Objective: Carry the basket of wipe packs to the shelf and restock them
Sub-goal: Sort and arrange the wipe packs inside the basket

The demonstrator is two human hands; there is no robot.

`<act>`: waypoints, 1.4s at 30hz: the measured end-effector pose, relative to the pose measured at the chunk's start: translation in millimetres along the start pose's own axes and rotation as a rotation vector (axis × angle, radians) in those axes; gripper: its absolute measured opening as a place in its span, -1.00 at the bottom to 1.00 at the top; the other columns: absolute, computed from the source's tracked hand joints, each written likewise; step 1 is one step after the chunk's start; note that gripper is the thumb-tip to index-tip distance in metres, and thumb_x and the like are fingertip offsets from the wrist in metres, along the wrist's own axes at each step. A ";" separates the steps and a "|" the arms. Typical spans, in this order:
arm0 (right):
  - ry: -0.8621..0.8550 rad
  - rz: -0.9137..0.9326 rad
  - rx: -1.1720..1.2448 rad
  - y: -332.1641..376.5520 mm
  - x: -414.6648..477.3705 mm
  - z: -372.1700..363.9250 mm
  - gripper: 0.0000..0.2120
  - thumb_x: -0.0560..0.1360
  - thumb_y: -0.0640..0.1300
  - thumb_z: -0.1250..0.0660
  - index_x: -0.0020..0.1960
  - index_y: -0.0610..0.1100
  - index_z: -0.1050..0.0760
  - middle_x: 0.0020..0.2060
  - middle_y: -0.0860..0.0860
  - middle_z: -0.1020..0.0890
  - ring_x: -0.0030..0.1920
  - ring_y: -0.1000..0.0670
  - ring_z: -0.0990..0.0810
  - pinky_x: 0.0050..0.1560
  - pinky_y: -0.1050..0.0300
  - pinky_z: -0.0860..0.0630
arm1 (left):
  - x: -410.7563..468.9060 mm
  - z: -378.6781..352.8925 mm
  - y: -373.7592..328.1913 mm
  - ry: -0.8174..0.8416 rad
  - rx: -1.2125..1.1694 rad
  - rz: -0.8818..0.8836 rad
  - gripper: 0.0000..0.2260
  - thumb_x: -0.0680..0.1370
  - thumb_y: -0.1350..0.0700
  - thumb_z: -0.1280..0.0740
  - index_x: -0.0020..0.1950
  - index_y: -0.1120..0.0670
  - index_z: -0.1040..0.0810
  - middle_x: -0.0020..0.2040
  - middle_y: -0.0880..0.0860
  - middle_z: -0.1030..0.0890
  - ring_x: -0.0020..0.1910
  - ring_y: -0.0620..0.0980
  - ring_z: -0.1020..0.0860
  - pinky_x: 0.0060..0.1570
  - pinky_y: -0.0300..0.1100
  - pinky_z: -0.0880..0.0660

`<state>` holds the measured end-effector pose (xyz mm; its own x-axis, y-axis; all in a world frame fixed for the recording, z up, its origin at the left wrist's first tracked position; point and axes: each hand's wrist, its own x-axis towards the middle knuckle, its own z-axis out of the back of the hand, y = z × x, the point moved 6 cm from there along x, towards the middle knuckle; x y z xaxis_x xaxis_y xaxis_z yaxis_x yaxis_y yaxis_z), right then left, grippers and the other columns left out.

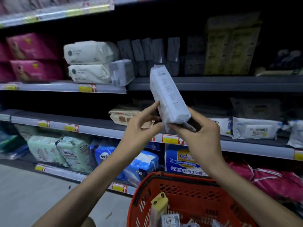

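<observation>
A pale grey wipe pack [168,97] stands tilted in front of the shelves, held at its lower end by both hands. My left hand [139,126] pinches its left side with thumb and fingers. My right hand [201,136] grips its bottom right corner. The red basket [188,190] sits low at the bottom centre, on the floor before the shelving, with several packs [170,219] inside. Grey packs of the same kind [121,72] lie on the upper shelf [213,83], behind the raised pack.
White bulky packs [88,63] and pink packs [34,58] fill the upper shelf at left. The middle shelf [91,126] holds beige and white wipe packs [255,128]. Blue, green and pink bags [77,153] crowd the bottom shelf. Grey floor [32,194] lies at lower left.
</observation>
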<state>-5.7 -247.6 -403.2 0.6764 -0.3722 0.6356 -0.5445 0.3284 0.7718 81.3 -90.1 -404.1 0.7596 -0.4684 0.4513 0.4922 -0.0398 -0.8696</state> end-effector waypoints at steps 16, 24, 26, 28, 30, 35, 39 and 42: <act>-0.109 0.179 -0.281 15.6 142.0 -128.7 -0.78 0.52 -0.12 -0.50 0.16 0.00 -0.65 -0.16 0.14 -0.72 -0.13 0.20 -0.66 -0.19 0.24 -0.56 | 130.2 100.4 -18.3 -0.171 0.384 -0.274 -0.53 0.63 0.23 -0.38 0.51 -0.09 -0.50 0.17 -0.13 -0.71 0.12 -0.16 -0.68 0.07 -0.06 -0.66; -0.107 -0.051 -0.611 -34.7 188.1 -171.3 -0.83 0.49 -0.01 -0.46 -0.07 -0.11 -0.59 -0.16 -0.09 -0.68 -0.09 -0.19 -0.65 -0.14 -0.05 -0.62 | 154.7 114.6 9.6 -0.390 0.746 0.005 -0.93 0.59 0.09 -0.26 -0.04 -0.01 -0.52 -0.16 0.08 -0.60 -0.14 0.19 -0.57 -0.28 -0.08 -0.32; -0.104 -0.058 -0.614 -33.3 188.3 -169.7 -0.82 0.49 -0.01 -0.46 -0.07 -0.12 -0.58 -0.15 -0.09 -0.67 -0.09 -0.19 -0.64 -0.14 -0.04 -0.60 | 151.8 113.7 9.7 -0.364 0.768 0.024 -0.84 0.59 0.08 -0.26 0.15 -0.05 -0.55 -0.13 0.05 -0.62 -0.14 0.16 -0.56 -0.31 -0.09 -0.32; -0.084 -0.077 -0.609 -31.6 187.5 -167.7 -0.81 0.48 -0.01 -0.48 -0.06 -0.12 -0.57 -0.15 -0.08 -0.67 -0.08 -0.17 -0.64 -0.14 -0.04 -0.61 | 145.9 110.2 8.5 -0.328 0.784 0.051 -0.69 0.59 0.07 -0.27 0.34 -0.10 -0.49 -0.14 0.03 -0.63 -0.13 0.16 -0.57 -0.32 -0.10 -0.34; -0.044 -0.105 -0.594 -28.5 185.1 -165.5 -0.79 0.45 -0.01 -0.51 -0.05 -0.10 -0.56 -0.12 -0.05 -0.67 -0.06 -0.14 -0.65 -0.10 -0.07 -0.63 | 139.9 107.4 8.6 -0.297 0.775 0.086 -0.56 0.56 0.11 -0.32 0.44 -0.12 -0.43 -0.16 -0.01 -0.61 -0.12 0.15 -0.59 -0.33 -0.10 -0.38; 0.057 -0.150 -0.578 -17.7 175.7 -154.3 -0.72 0.42 0.03 -0.54 0.03 -0.07 -0.57 -0.05 -0.02 -0.68 -0.01 -0.13 -0.66 -0.09 -0.05 -0.63 | 124.8 108.3 3.4 -0.252 0.794 0.131 -0.34 0.47 0.14 -0.40 0.54 -0.18 -0.31 -0.11 -0.04 -0.66 -0.11 0.08 -0.64 -0.26 -0.06 -0.54; 0.139 -0.154 -0.628 -5.6 163.0 -132.6 -0.36 0.42 0.01 -0.58 0.44 -0.07 -0.47 0.31 -0.03 -0.61 0.28 -0.12 -0.59 0.16 0.00 -0.58 | 109.3 107.2 -5.2 -0.196 0.829 0.139 -0.33 0.49 0.03 -0.45 0.56 -0.15 -0.29 -0.07 -0.08 -0.64 -0.02 0.08 -0.64 -0.07 0.04 -0.62; 0.230 -0.106 -0.715 3.8 146.0 -112.1 -0.26 0.45 0.07 -0.55 0.54 -0.05 -0.35 0.42 -0.07 -0.50 0.42 -0.12 -0.47 0.28 0.02 -0.47 | 97.8 104.3 -8.7 -0.166 0.912 0.124 -0.30 0.50 -0.11 -0.43 0.59 -0.16 -0.23 0.03 -0.09 -0.60 0.08 0.08 -0.63 -0.03 0.01 -0.60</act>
<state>146.5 -203.4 -309.7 0.8364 -0.2679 0.4782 -0.0701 0.8130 0.5781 195.6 -43.5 -331.5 0.8451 -0.2885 0.4501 0.4941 0.7430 -0.4516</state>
